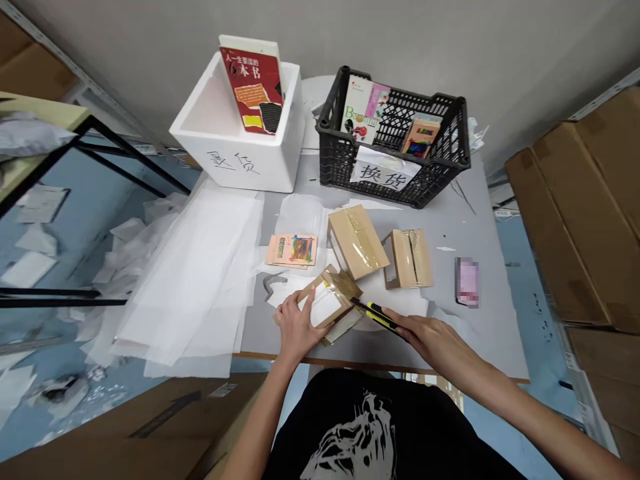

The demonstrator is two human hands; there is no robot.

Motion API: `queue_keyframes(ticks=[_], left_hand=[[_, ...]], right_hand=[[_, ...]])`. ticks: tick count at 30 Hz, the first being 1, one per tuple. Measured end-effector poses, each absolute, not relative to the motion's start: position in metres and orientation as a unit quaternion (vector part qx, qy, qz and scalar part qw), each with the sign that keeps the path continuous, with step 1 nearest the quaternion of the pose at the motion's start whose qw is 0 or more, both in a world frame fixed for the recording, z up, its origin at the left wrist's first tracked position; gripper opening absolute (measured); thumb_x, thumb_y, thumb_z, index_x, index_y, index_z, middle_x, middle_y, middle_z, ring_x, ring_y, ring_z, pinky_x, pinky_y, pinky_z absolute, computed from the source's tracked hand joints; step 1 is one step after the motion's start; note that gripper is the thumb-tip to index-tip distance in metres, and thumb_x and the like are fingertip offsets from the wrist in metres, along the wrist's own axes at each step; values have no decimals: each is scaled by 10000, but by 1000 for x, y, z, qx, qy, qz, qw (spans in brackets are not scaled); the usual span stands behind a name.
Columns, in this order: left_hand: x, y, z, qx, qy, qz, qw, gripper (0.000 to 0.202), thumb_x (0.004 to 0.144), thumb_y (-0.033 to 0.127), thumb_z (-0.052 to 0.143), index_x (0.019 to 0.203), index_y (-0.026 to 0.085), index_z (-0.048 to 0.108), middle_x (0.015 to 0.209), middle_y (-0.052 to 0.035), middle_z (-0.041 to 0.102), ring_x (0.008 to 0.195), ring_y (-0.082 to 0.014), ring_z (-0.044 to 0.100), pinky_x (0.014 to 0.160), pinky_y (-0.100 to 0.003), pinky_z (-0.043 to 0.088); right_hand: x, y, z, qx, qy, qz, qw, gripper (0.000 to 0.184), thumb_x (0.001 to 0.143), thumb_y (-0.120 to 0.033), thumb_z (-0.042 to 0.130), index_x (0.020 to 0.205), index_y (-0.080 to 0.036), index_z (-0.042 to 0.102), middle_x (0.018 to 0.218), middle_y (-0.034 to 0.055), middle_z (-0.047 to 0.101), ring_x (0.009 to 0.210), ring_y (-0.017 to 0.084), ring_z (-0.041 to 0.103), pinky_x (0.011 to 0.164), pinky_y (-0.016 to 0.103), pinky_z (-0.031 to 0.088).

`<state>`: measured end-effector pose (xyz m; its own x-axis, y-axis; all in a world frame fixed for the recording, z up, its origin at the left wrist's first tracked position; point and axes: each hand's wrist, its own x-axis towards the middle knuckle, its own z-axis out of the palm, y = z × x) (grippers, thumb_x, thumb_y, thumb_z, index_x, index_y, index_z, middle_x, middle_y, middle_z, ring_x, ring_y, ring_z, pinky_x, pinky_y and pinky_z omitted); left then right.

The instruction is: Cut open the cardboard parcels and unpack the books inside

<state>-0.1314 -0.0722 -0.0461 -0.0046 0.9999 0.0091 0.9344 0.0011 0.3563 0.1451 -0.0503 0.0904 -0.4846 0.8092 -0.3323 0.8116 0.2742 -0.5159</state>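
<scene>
My left hand is closed around a small cardboard box with a white label, near the table's front edge. Brown tape covers the box's right end, where a flap hangs down. In my right hand is a black and yellow box cutter, its tip touching or very near the taped end. Just behind lie two taped cardboard boxes, a larger one and a smaller one. A few pink-orange booklets rest to the left of the larger one.
A white foam box holding a red book and a black plastic crate with books stand at the back. White sheets overhang the left edge. A phone lies right; cartons are stacked beyond the table.
</scene>
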Motion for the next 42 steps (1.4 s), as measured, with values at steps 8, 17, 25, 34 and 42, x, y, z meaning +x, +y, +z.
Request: queue_keyframes(ticks=[8, 17, 25, 34, 42], left_hand=[[-96, -75, -33, 593, 798, 45, 92, 835, 747, 654, 511, 1390, 138, 379, 1223, -235, 460, 1073, -367, 439, 824, -530, 361], [-103, -85, -21, 684, 725, 11, 79, 622, 920, 398, 277, 1439, 57, 309, 1366, -291, 434, 1088, -390, 519, 759, -534, 478], [-136, -51, -24, 935, 279, 54, 214, 763, 733, 89, 363, 1398, 461, 323, 1411, 102, 431, 1398, -145, 278, 1086, -499, 378], [-141, -19, -37, 971, 82, -136, 176, 809, 571, 150, 481, 1243, 594, 409, 1418, 214, 336, 1417, -142, 214, 1023, -633, 395], [-119, -13, 4, 970, 139, -43, 194, 828, 608, 277, 599, 1397, 352, 360, 1290, -48, 512, 1322, -301, 366, 1040, -516, 345]], right_hand=[[151, -76, 65, 616, 703, -338, -110, 464, 947, -285, 341, 1402, -252, 425, 1062, 78, 700, 877, 200, 675, 721, 313, 538], [137, -103, 27, 673, 613, -392, -131, 463, 932, -306, 342, 1375, -269, 471, 874, 29, 721, 713, 192, 660, 675, 316, 536], [143, -88, 29, 673, 604, -403, -141, 481, 937, -320, 322, 1387, -215, 456, 790, 30, 699, 576, 162, 605, 613, 298, 526], [145, -83, 17, 677, 578, -429, -157, 481, 926, -348, 352, 1383, -253, 467, 743, 4, 662, 441, 99, 488, 526, 239, 483], [152, -81, 27, 684, 542, -451, -186, 514, 925, -425, 376, 1406, -252, 433, 710, 2, 637, 445, 95, 465, 455, 227, 464]])
